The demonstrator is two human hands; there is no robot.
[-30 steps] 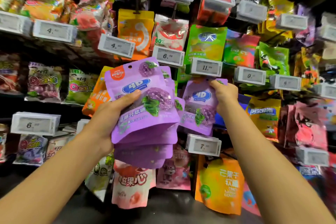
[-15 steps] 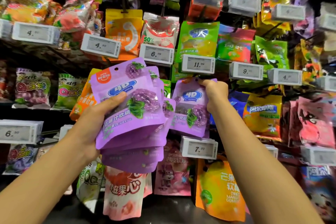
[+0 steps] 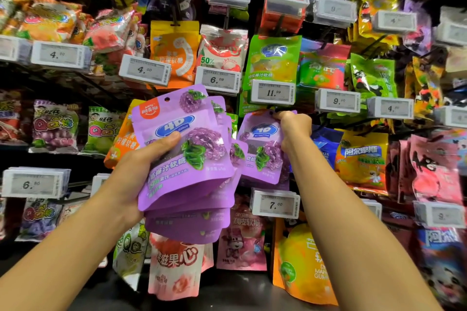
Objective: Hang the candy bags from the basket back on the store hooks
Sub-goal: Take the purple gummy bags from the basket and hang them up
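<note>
My left hand (image 3: 141, 166) grips a fanned stack of several purple 4D grape candy bags (image 3: 187, 149), thumb across the front bag. My right hand (image 3: 293, 126) pinches the top edge of one more purple grape bag (image 3: 262, 149), held up just under the 11.99 price tag (image 3: 273, 92). The bag's hang hole sits by my fingertips at a dark hook tip; whether the hook is through the hole is hidden. The basket is out of view.
The wall is packed with hanging candy bags and white price tags on hook ends. A 7.00 tag (image 3: 275, 203) juts out below the right-hand bag. Green 4D bags (image 3: 274, 58) hang above, orange mango bags (image 3: 303, 267) below.
The view has shifted slightly. My right hand has kept the purple bag's top at the hook under the 11.99 tag. The left hand's stack stays in the same grip.
</note>
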